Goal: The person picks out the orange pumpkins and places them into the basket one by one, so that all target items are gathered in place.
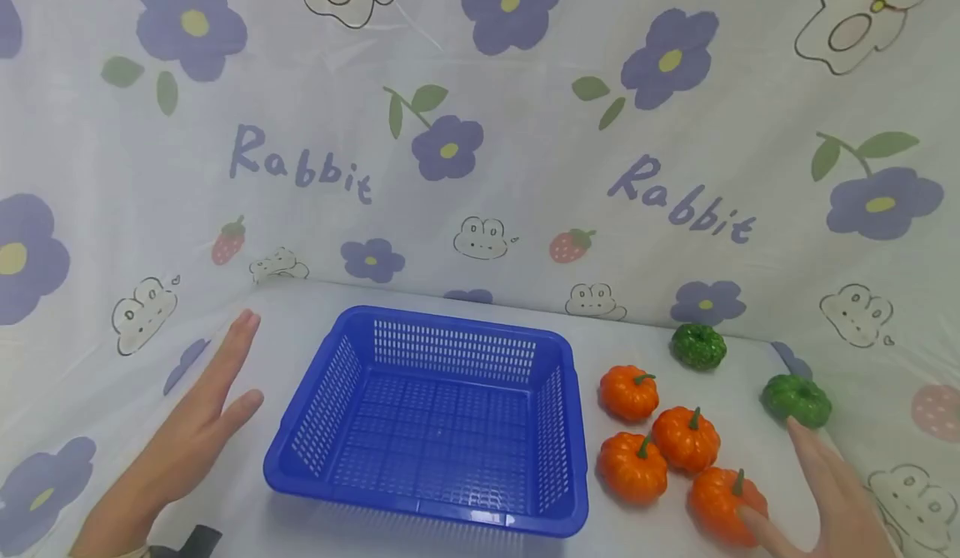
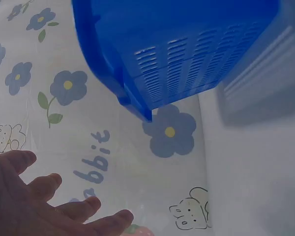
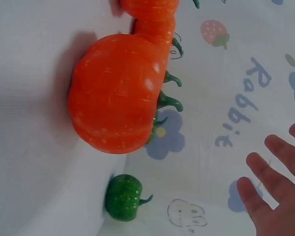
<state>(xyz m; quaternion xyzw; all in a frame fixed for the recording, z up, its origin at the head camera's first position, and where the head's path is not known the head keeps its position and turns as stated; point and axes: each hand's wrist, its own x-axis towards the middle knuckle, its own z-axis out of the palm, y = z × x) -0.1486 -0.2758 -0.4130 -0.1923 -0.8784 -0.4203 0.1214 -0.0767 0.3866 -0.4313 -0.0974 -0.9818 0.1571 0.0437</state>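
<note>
In the head view my left hand (image 1: 191, 429) is held with straight fingers to the left of a blue plastic basket (image 1: 276, 470), touching nothing. The left wrist view shows its spread fingers apart from the basket's slotted side (image 2: 182, 59). My right hand (image 1: 840, 491) hovers at the lower right with fingers extended and nothing in it. Its thumb overlaps the nearest orange pumpkin (image 1: 723, 500), and a fingertip overlaps a green pumpkin (image 1: 798, 400). In the right wrist view, the spread fingers of the right hand (image 3: 280, 196) stand apart from the large orange pumpkin (image 3: 115, 93).
More orange pumpkins (image 1: 628, 393) sit close together right of the basket, and a second green pumpkin (image 1: 699, 346) lies behind them. The basket holds nothing. A white cloth (image 1: 510, 83) printed with flowers and rabbits rises behind the white table surface (image 1: 300, 300).
</note>
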